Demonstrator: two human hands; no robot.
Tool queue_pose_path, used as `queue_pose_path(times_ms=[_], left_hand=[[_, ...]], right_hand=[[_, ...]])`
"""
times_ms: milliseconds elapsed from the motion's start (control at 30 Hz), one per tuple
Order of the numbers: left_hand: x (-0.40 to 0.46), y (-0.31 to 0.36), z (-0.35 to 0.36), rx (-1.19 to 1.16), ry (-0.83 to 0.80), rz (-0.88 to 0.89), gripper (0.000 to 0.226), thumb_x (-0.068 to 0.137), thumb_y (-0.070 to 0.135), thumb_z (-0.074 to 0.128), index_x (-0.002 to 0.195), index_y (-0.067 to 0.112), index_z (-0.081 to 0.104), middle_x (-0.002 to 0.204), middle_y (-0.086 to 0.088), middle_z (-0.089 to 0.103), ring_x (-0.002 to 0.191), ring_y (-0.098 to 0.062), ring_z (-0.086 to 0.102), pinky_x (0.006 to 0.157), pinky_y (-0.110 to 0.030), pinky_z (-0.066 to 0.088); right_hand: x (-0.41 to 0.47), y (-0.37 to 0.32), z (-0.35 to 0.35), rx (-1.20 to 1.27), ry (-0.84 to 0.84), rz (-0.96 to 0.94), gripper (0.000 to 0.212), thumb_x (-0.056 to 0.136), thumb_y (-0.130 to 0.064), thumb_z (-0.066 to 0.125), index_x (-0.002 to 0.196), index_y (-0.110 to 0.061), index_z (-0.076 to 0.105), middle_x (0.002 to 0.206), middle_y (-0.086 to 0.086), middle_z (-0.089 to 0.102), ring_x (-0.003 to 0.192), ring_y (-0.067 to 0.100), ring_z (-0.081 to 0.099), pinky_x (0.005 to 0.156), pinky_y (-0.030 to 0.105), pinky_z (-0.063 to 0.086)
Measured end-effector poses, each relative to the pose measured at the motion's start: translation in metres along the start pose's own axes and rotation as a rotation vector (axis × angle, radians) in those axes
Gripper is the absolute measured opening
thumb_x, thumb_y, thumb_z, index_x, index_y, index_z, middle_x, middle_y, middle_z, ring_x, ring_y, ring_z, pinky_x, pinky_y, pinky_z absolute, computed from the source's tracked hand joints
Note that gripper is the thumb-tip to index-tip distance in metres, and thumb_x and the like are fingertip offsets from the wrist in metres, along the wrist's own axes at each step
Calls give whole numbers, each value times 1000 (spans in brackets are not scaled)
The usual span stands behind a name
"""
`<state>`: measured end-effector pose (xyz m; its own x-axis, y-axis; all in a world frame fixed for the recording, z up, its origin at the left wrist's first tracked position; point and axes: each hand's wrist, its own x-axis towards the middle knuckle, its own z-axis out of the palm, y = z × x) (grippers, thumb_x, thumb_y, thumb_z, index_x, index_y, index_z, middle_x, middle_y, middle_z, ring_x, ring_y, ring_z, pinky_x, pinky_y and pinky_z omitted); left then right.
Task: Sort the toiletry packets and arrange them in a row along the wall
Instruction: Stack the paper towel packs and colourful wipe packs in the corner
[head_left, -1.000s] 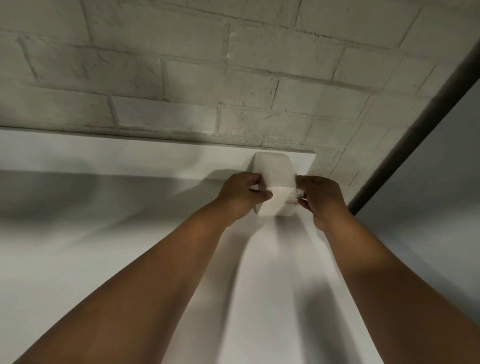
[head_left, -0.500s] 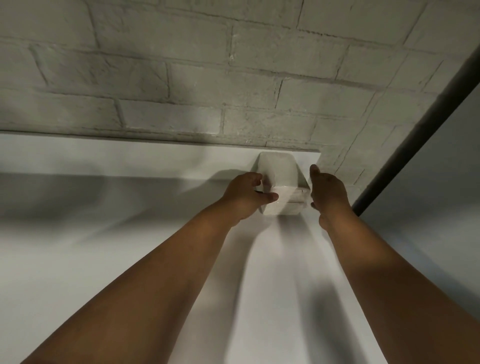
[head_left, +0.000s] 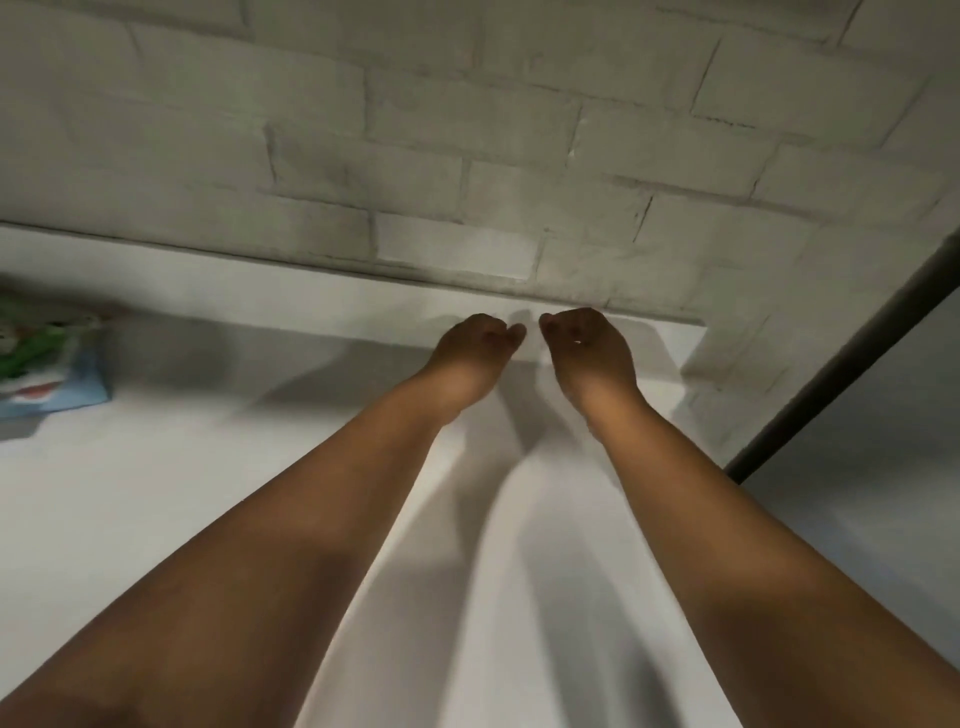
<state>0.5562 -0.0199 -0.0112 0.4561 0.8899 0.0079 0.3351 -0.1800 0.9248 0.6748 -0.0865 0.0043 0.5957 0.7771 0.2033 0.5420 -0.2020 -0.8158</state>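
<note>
Lying at 9 o'clock on the white tabletop (head_left: 156, 467), well apart from both hands, is a stack of toiletry packets (head_left: 44, 366): green-printed one on top, blue underneath. Prob. light, soft, crinkly film, so pinch by an edge or seam. Print too blurred to read, no brand legible. Left hand (head_left: 470, 353) & right hand (head_left: 589, 348) sit near the brick wall (head_left: 467, 130), fingers loosely curled, holding nothing.

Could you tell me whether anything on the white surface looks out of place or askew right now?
One thing: the colourful packets lie in a loose, blurred heap at the far left, tilted and off the brick wall, not in a row. The left hand and right hand, fingers loosely curled, hold nothing.
</note>
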Motion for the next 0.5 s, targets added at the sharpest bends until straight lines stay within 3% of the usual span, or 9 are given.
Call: queue_pose_path(times_ms=[100,200,267,367,500], left_hand=[[-15,-12,-45,-12,85,-10,27,93,42,50,95,16,58,108,-21,63,99,-34,62,92,-50,51],[-31,-31,-92,-27,165,-26,18,92,41,50,90,23,48,89,-9,52,82,-20,52,87,-45,51],[-45,-48,-127,-37,233,-65,21,92,41,51,90,20,53,94,-3,56,87,-19,55,87,-42,51],[-69,-72,-179,-54,297,-130,34,89,43,56,111,17,60,110,-1,62,103,-22,61,93,-43,52],[-100,-101,-252,-29,343,-152,38,88,44,59,117,18,58,116,-3,62,105,-22,61,92,-42,53]], right_hand=[[-10,-24,38,-81,-138,-47,20,94,-38,51,86,-22,60,78,-11,53,71,5,49,70,22,32],[-27,-48,77,-77,-235,-49,23,92,-38,52,96,-18,64,85,-12,56,77,6,51,60,19,34],[-45,-68,103,-8,-291,-45,22,91,-35,55,104,-20,65,92,-11,58,83,9,54,58,12,35],[-74,-99,139,69,-392,-70,13,91,-33,57,97,-23,62,88,-10,60,80,12,56,59,16,38],[-107,-142,193,175,-488,-77,11,91,-33,59,96,-25,63,86,-11,60,76,9,56,61,22,40]])
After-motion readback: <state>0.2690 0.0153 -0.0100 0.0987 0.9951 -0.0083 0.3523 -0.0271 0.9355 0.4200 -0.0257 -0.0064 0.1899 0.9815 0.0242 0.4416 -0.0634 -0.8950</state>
